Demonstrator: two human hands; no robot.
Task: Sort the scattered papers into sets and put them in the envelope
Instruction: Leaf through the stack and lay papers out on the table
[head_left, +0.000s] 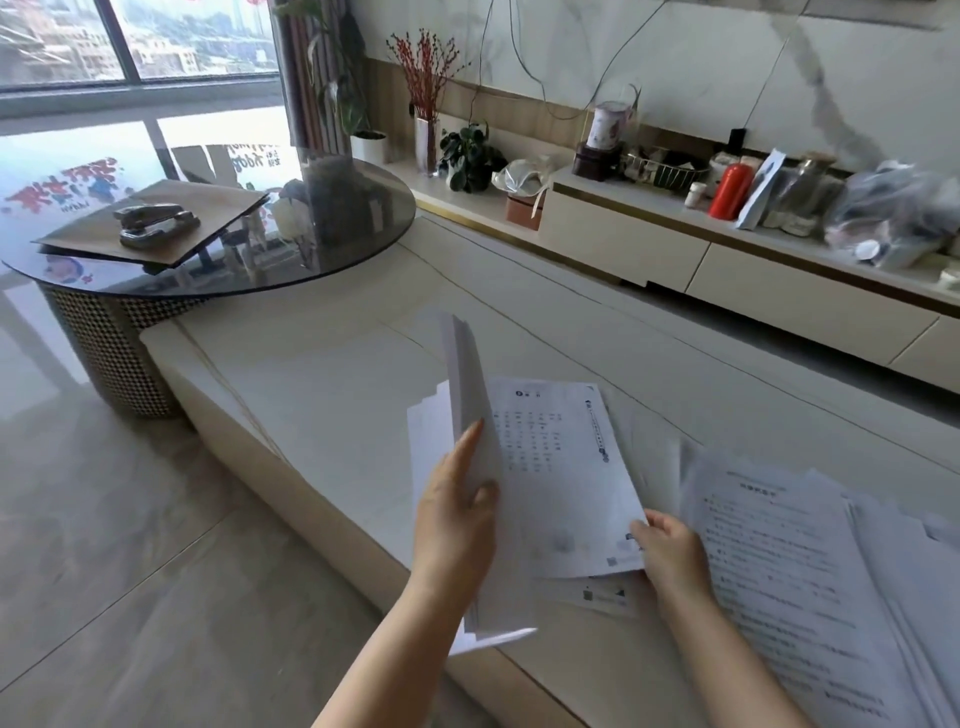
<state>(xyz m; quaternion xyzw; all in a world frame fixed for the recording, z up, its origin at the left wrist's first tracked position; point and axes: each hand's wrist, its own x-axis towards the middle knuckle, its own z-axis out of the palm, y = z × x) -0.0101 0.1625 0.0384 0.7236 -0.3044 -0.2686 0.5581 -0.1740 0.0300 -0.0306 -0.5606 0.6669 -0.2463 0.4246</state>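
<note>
Printed sheet (566, 478) lifted just above the pale desk (322, 374), pinched at its near right corner by the right hand (670, 551), apparently for checking against a set. Sheaf of papers (475, 441) held almost on edge in the left hand (457, 519), thumb and fingers clamped round it, probably to keep a gathered set together. More sheets (800, 566) fanned loose on the desk at near right, unsorted. Far left, on a round glass table (332, 249), brown envelope (208, 218) weighted by a stapler (156, 223), waiting.
</note>
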